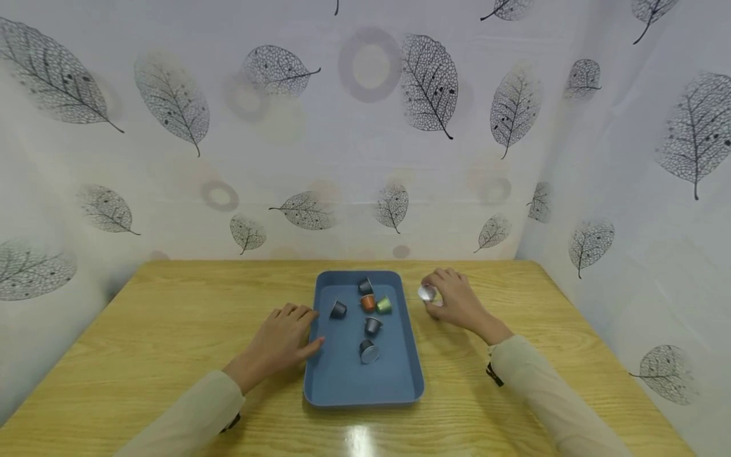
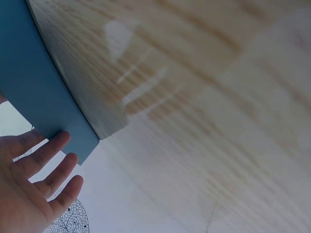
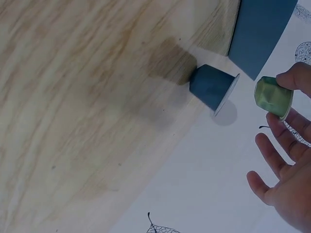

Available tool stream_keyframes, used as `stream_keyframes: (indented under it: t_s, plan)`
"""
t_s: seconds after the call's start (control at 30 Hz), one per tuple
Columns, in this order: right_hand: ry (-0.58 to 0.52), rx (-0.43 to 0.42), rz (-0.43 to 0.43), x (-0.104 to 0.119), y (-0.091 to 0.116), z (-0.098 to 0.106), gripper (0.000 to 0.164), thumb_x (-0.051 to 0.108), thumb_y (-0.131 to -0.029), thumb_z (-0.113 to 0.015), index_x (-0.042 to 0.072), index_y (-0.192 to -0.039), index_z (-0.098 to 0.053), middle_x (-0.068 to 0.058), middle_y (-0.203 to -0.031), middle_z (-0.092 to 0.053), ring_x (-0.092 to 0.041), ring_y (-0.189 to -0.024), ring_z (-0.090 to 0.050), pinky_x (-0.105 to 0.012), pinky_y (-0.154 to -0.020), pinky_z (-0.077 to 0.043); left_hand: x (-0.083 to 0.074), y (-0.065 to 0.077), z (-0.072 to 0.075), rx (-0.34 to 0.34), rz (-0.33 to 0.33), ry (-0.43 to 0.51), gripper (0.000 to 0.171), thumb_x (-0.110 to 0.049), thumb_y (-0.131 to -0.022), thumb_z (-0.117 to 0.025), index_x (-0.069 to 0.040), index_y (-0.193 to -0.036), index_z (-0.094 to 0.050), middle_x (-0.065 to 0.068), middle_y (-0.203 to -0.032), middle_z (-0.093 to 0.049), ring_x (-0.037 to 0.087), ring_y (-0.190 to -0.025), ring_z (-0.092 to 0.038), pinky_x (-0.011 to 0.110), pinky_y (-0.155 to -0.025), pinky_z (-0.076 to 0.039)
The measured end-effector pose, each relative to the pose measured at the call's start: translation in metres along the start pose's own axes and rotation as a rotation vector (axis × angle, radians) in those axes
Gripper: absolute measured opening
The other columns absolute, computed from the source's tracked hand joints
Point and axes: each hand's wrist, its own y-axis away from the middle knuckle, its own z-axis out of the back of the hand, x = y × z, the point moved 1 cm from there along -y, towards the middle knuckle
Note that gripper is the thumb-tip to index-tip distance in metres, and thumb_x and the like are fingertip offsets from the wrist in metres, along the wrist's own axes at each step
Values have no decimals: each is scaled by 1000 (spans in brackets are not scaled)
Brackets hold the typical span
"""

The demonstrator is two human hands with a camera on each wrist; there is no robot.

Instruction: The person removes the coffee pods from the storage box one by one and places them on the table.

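Observation:
My right hand (image 1: 457,299) is just right of the blue tray (image 1: 365,387) and pinches a green coffee capsule (image 3: 272,98) between thumb and fingers. A silver foil lid (image 1: 426,292) shows at these fingertips in the head view. In the right wrist view a dark blue capsule (image 3: 212,87) lies on its side on the table near the held one; the hand mostly hides this spot from above. My left hand (image 1: 280,341) rests at the tray's left rim, fingers fairly straight and spread against the outer wall in the left wrist view.
Inside the tray lie several capsules: an orange one (image 1: 368,303), a green one (image 1: 384,305), and dark ones such as the grey capsule (image 1: 373,326) and the one with its lid up (image 1: 368,353). A leaf-print curtain (image 1: 342,158) rises behind the wooden table (image 1: 200,304).

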Motion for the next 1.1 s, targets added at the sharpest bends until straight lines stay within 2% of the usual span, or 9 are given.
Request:
stream_keyframes:
  t_s: [0.4, 0.63, 1.1]
  plan:
    - [-15, -2, -66, -20, 10, 5, 37, 15, -70, -71, 5, -104, -61, -8, -101, -60, -28, -94, -51, -48, -83, -36, -1, 1, 1, -6, 2, 17, 49, -47, -83, -59, -8, -113, -60, 7, -112, -61, 25, -101, -55, 44, -86, -45]
    - [5, 4, -102, -31, 16, 6, 35, 15, -71, -72, 5, -103, -62, -9, -101, -60, -27, -92, -51, -51, -84, -36, -1, 1, 1, 10, 9, 20, 50, -48, -83, -58, -9, -115, -59, 7, -113, -60, 26, -103, -54, 45, -88, -45]
    - [47, 42, -163, -49, 32, 3, 33, 18, -72, -71, 5, -102, -61, -9, -98, -61, -28, -92, -51, -53, -86, -36, -1, 1, 0, -9, -6, 10, 50, -48, -83, -58, -8, -113, -60, 7, -111, -61, 25, -101, -55, 44, -85, -46]
